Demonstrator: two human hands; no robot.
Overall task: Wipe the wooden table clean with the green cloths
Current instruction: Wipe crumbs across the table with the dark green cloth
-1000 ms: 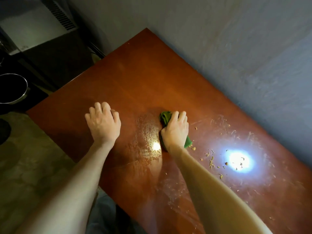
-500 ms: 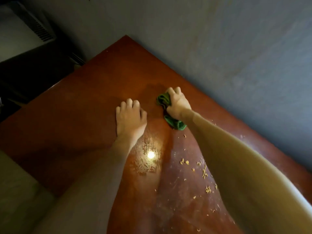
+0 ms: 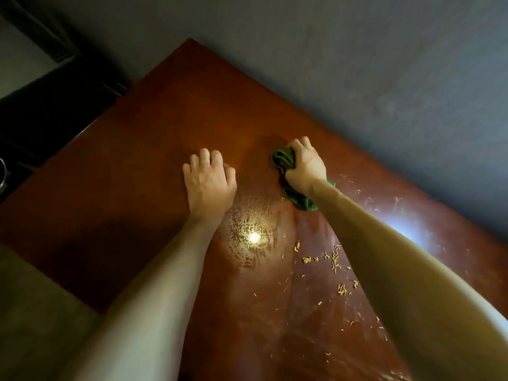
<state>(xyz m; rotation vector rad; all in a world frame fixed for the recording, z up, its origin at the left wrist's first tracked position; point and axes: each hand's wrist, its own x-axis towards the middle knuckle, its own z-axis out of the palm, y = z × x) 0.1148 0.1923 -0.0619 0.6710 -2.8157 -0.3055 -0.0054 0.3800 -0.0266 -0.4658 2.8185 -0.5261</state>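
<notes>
While right hand (image 3: 305, 167) grips green cloth (image 3: 281, 160) on table (image 3: 132, 166) | left hand (image 3: 210, 186) lies flat, fingers together

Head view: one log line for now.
right hand grips crumpled green cloth on reddish wooden table | left hand rests on table | yellowish crumbs unwiped

The polished reddish-brown wooden table (image 3: 137, 174) carried a crumpled green cloth (image 3: 301, 202) near its far edge, scattered pale yellow crumbs (image 3: 334, 261) nearer, and a dusty streaked patch (image 3: 247, 224).

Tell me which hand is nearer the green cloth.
Right. The right hand grips the green cloth; the left hand rests on the table to its left, apart.
</notes>
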